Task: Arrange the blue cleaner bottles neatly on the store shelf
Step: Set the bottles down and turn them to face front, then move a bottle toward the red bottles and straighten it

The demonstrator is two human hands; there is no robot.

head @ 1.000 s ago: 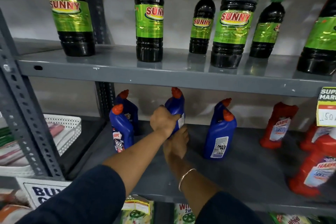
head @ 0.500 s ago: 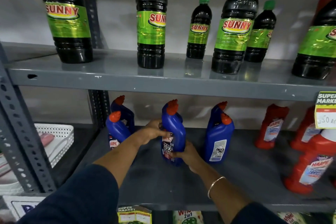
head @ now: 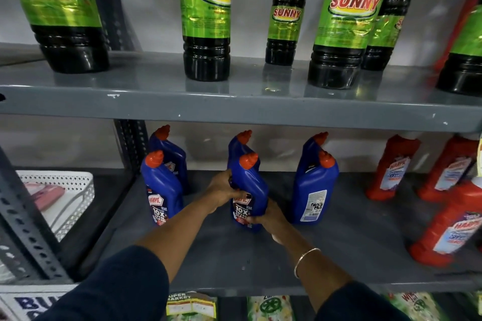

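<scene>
Several blue cleaner bottles with orange caps stand in three front-and-back pairs on the grey lower shelf (head: 339, 255). The middle front bottle (head: 249, 182) stands upright, label facing me. My left hand (head: 224, 190) grips its left side and my right hand (head: 271, 216) holds it near the base on the right. Another blue bottle (head: 240, 146) stands right behind it. The left pair's front bottle (head: 160, 187) shows its label. The right pair's front bottle (head: 314, 187) shows its back label.
Red cleaner bottles (head: 393, 167) stand at the right of the same shelf. Dark bottles with green labels (head: 206, 21) line the upper shelf (head: 234, 109). A white perforated basket (head: 62, 195) sits beyond the slotted upright (head: 28, 224) at left. Packets lie below.
The bottle in my hands has come forward from the back of the shelf, turned label-front and now stands in front of another one. The camera has moved closer.
</scene>
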